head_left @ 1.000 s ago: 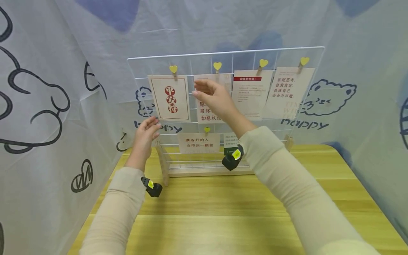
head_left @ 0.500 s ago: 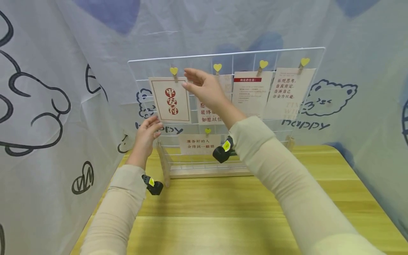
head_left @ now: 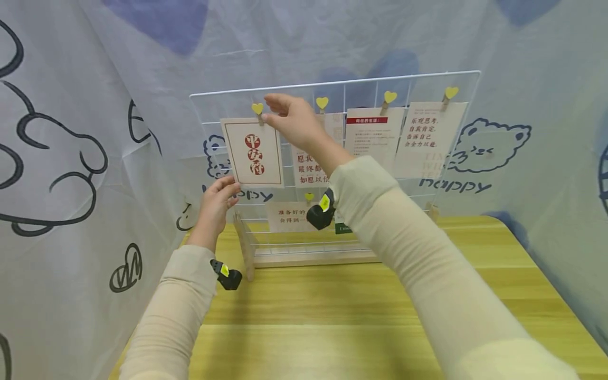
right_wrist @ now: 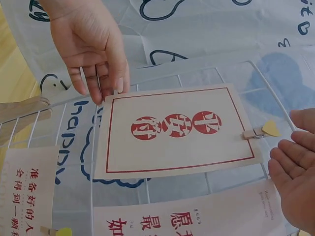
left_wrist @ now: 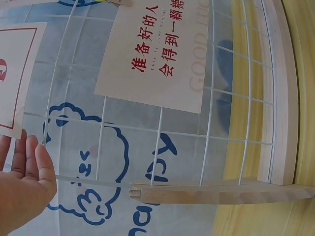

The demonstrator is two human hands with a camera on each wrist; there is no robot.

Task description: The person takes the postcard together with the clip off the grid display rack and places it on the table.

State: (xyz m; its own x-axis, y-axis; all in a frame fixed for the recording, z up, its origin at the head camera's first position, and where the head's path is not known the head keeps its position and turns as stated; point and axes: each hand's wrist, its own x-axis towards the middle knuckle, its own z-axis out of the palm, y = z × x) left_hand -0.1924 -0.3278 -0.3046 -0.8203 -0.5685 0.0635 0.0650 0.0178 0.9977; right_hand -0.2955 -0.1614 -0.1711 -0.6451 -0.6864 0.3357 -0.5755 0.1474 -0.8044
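A white card (head_left: 253,153) with a red border and three red discs hangs on the white wire grid under a yellow heart clip (right_wrist: 270,129). My left hand (head_left: 217,203) is at the card's lower left corner, fingertips right at its edge; the left wrist view shows these fingers (left_wrist: 32,157) by the card's border. My right hand (head_left: 296,121) is raised beside the card's upper right, thumb near the clip, fingers loosely bent. The right wrist view shows a gap between the fingers (right_wrist: 290,157) and the clip, with nothing held.
More cards hang to the right, such as one with a red band (head_left: 368,120), under heart clips (head_left: 390,96). A lower card (left_wrist: 152,54) hangs below. The grid's wooden base (head_left: 313,258) stands on a yellow wood-grain table (head_left: 304,306), with a printed cloth (head_left: 294,42) behind.
My right hand has moved left and slightly up, from in front of the second card to near the first card's clip. My left hand stays at the card's corner.
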